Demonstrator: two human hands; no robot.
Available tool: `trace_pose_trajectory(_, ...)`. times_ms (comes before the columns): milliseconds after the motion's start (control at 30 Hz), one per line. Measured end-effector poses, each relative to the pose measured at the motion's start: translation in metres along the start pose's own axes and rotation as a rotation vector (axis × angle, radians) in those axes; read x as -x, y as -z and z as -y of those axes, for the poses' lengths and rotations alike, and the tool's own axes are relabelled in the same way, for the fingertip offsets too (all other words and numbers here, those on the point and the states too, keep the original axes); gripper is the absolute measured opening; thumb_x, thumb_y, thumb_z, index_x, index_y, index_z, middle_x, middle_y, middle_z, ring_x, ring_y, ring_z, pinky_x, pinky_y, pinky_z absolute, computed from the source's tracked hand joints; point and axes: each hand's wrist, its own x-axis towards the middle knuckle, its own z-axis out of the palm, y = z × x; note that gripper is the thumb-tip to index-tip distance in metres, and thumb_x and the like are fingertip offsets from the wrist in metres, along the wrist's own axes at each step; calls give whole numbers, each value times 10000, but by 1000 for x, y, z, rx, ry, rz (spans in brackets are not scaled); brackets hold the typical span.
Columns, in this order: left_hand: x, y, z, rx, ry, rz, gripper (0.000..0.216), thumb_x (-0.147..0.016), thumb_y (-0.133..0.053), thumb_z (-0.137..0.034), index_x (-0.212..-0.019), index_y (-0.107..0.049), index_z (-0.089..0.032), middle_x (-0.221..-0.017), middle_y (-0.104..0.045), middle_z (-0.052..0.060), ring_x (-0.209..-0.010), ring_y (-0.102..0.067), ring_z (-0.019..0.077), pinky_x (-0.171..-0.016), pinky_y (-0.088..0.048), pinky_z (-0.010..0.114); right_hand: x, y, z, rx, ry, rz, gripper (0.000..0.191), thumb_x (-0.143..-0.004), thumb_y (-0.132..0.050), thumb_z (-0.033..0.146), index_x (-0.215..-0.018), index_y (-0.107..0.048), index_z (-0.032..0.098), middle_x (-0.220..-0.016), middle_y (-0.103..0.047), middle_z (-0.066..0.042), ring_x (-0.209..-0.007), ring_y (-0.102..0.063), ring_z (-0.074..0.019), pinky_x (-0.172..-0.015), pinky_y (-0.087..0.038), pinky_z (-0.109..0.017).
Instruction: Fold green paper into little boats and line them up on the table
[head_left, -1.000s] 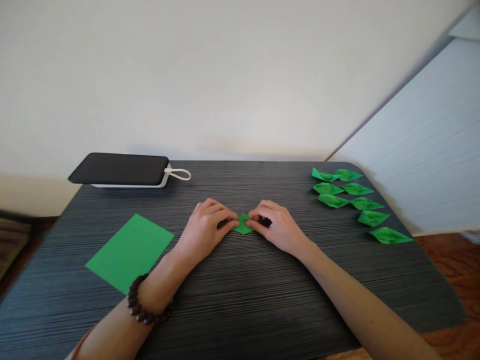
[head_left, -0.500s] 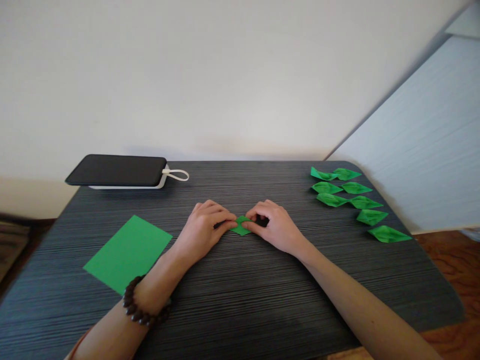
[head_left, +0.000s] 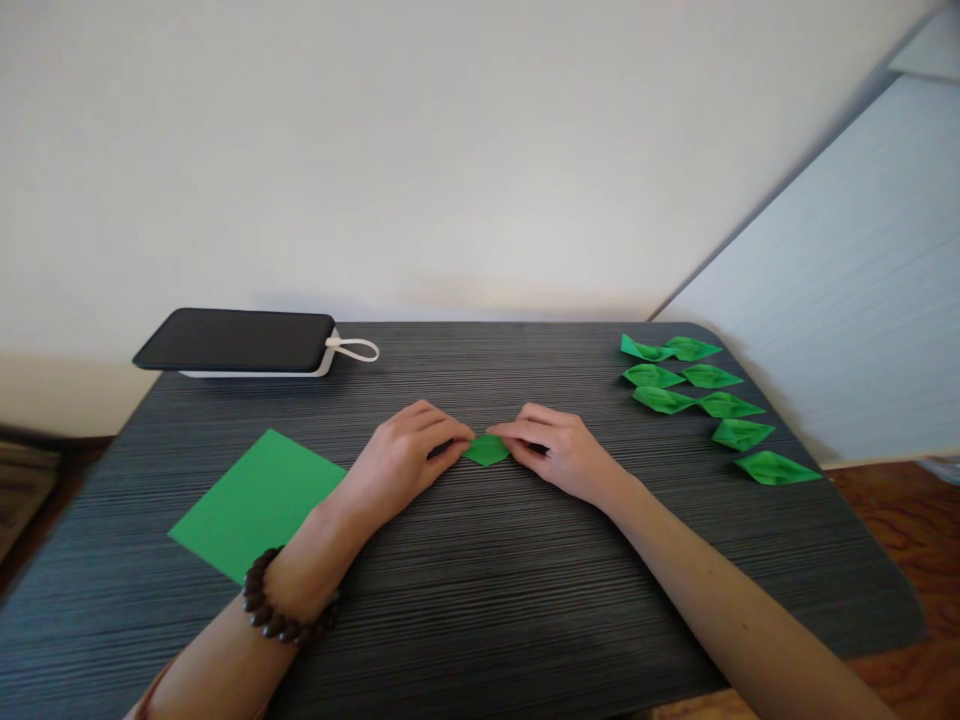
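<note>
A small folded green paper piece (head_left: 486,450) lies on the dark striped table (head_left: 480,580) near its middle. My left hand (head_left: 401,460) pinches its left tip with closed fingers. My right hand (head_left: 559,452) pinches its right tip, fingers pressed together over the edge. A dark bead bracelet (head_left: 281,605) circles my left wrist.
A flat green paper sheet (head_left: 259,503) lies at the left. Several folded green pieces (head_left: 701,400) sit in rows at the right rear. A black phone on a white power bank (head_left: 236,343) rests at the back left. A pale panel (head_left: 840,280) leans at the right.
Both hands have flattened slightly and drawn a little apart along the small piece, showing more of it. Nothing else has moved.
</note>
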Motion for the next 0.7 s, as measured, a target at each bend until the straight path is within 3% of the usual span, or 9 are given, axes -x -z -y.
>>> trace_pose_trajectory(333, 6, 0, -2, -115, -106, 11, 177, -911, -469, -211, -985, -628, -190, -936, -642, 32, -856, -551, 160, -792, -469, 306, 9, -4, 1, 293, 184, -8, 244, -886, -490, 153, -1073, -642, 193, -864, -647, -37, -769, -570, -143, -682, -469, -269)
trace_pose_trajectory(700, 4, 4, -7, -216, -139, 57, 203, -910, -441, -194, -978, -629, -166, -927, -622, 60, -894, -536, 179, -812, -488, 332, 9, -3, 3, 390, 179, 13, 234, -878, -517, 210, -1070, -647, 241, -884, -646, -23, -780, -549, -148, -653, -443, -274)
